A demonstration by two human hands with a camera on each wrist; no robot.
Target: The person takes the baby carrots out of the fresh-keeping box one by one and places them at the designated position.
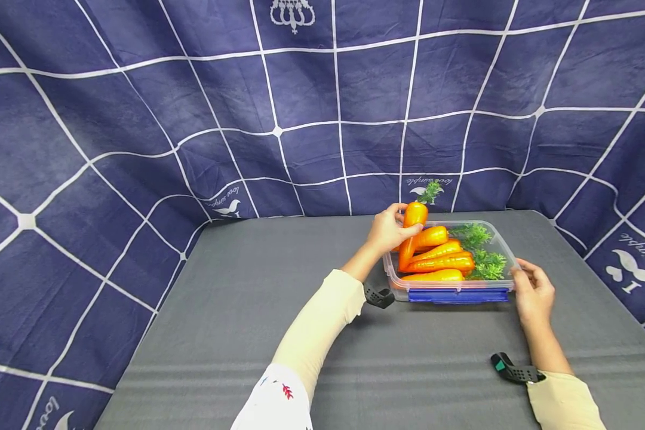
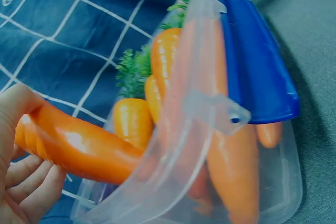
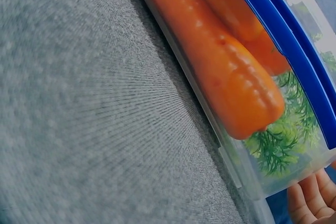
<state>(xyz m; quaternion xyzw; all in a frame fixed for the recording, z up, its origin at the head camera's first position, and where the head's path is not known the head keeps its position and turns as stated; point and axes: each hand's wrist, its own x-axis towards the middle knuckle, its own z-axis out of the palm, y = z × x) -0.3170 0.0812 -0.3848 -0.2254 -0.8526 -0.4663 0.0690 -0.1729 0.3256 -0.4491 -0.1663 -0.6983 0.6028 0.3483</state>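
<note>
My left hand [image 1: 387, 232] grips an orange carrot [image 1: 415, 214] by its thick upper part, over the left end of a clear plastic container [image 1: 509, 248]. The carrot's green top points up and its narrow end slants down inside the container. Several other carrots [image 1: 442, 261] lie there, their leafy tops toward the right. At the container's right end, my right hand [image 1: 535, 294] holds the rim near the front corner. In the right wrist view, its curled fingers [image 3: 310, 195] show beside the end wall; the thumb is out of sight there.
A blue latch flap [image 1: 458, 295] hangs along the container's front side. Grey cloth [image 1: 279, 298] covers the table. Behind and beside it hangs a navy curtain [image 1: 312, 149] with white grid lines. Both wrists wear black straps [image 1: 516, 371].
</note>
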